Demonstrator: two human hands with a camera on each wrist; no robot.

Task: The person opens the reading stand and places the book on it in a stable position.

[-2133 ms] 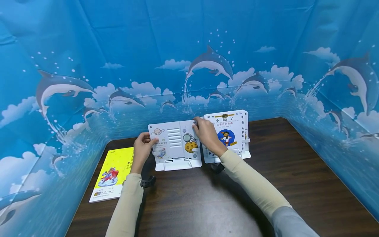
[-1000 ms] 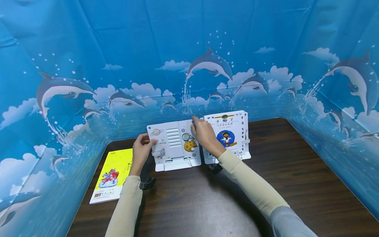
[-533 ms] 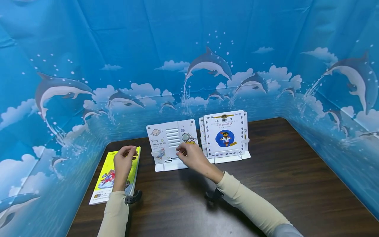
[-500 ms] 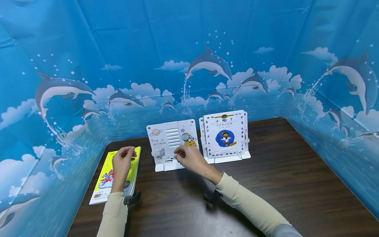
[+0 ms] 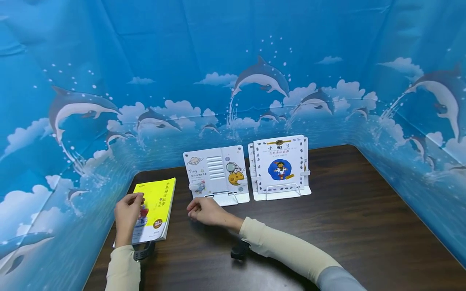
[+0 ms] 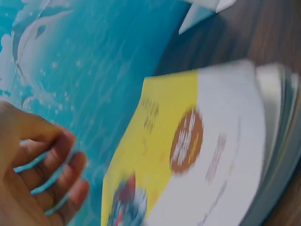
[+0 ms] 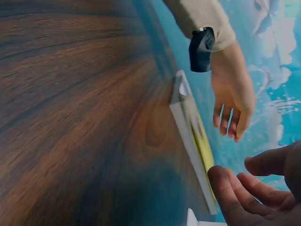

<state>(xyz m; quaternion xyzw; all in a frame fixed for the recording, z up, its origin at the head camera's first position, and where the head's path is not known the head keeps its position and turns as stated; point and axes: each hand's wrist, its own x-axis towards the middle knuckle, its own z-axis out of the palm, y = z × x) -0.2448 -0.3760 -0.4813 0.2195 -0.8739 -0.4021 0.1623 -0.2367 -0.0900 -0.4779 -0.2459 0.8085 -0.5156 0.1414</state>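
My left hand (image 5: pixel 127 212) hovers over the left side of a yellow and white book (image 5: pixel 156 206), its fingers loosely bent and holding nothing. In the left wrist view the fingers (image 6: pixel 51 165) are apart from the book (image 6: pixel 183 150). My right hand (image 5: pixel 209 212) is in the air in front of a white book stand (image 5: pixel 214 171) printed with an astronaut and planets; its fingers are relaxed and hold nothing. The right wrist view shows the right hand (image 7: pixel 258 188) with thumb and fingers parted, and the book's edge (image 7: pixel 193 141) beyond it.
To the right, a second white stand (image 5: pixel 282 195) holds a white picture book (image 5: pixel 279 163) upright. The two stands are side by side near the back edge of the dark wooden table (image 5: pixel 346 226). A blue dolphin-print curtain (image 5: pixel 218 48) surrounds the table's back and sides.
Both hands have let go of the astronaut-printed stand, which stays upright. The left hand has moved left over the yellow book; the right hand has come left and toward me.
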